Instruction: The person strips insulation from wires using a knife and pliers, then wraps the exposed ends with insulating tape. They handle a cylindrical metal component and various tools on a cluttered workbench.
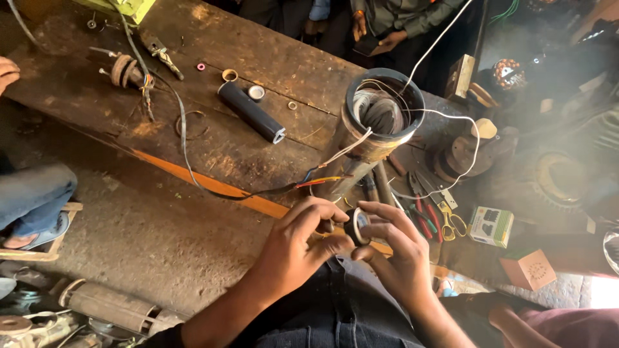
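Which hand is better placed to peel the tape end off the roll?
Probably the left hand: its fingertips pinch at the edge of the black tape roll, while the right hand cradles the roll from its far side, steadying it.

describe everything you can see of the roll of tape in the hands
The roll of tape is a small black ring that looks like plastic insulating tape, with a pale inner core showing. It is held on edge above the person's lap, near the workbench's edge. The right hand grips it between thumb and fingers, while the left hand touches its near side with its fingertips. Whether any tape is peeled loose cannot be told.
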